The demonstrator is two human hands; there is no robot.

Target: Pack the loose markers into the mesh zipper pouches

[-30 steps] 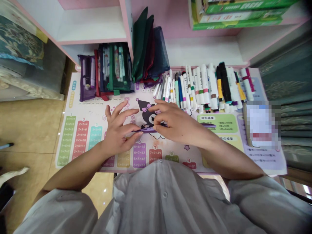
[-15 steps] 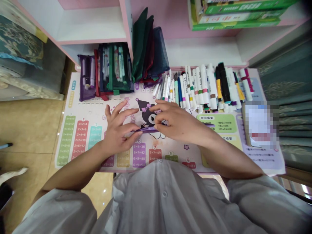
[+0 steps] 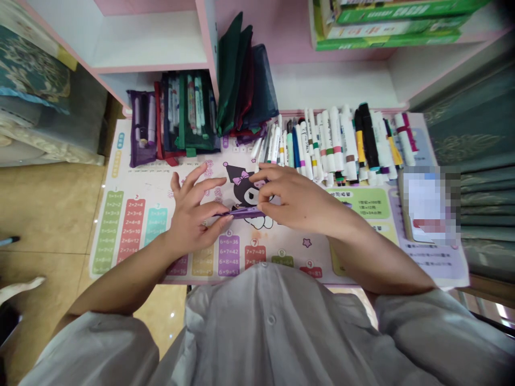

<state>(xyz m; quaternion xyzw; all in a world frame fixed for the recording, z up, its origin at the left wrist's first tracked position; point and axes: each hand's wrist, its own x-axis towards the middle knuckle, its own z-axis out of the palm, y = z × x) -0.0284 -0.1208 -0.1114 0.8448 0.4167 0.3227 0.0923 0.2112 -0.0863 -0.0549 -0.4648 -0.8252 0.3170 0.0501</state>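
Observation:
Between my two hands, low over the table mat, is a narrow purple item (image 3: 246,213), seen edge-on; it looks like a mesh pouch. My left hand (image 3: 197,214) pinches its left end between thumb and index finger, the other fingers spread. The right end is gripped by my right hand (image 3: 287,195), with thumb and index finger together. A cartoon figure in a dark hat (image 3: 237,179) is printed on the mat just behind the item. Beyond my right hand lies a row of markers (image 3: 333,139).
Filled mesh pouches (image 3: 193,112) stand at the back left, with dark green, red and blue ones (image 3: 233,86) beside them. A phone (image 3: 426,206) lies at the right. White-and-pink shelves (image 3: 153,40) and green books (image 3: 394,32) are behind.
My right hand has shifted very slightly to the right and my left hand slightly to the left. Both keep their grip on the purple item.

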